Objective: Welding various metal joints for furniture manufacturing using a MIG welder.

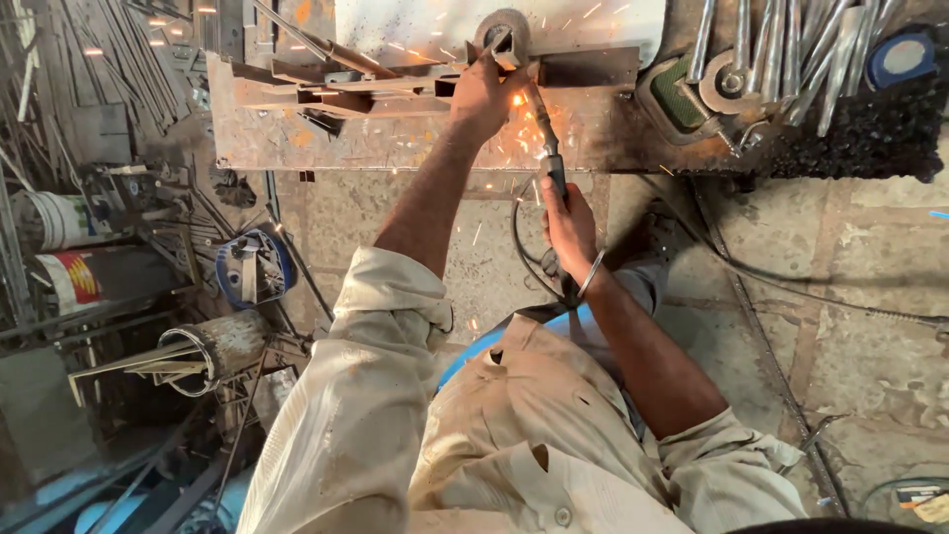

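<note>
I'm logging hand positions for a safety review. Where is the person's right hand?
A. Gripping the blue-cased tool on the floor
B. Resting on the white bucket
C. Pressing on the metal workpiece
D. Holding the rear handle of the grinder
D: the right hand grips the rear handle of the grinder, with sparks near the left hand.

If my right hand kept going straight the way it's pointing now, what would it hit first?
Likely the metal pieces at the sparks, where the left hand rests. The right hand points the rod-like tool there; depth is uncertain.

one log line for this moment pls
left hand steadies metal piece | right hand grips welding electrode holder | sparks at steel workbench
</note>
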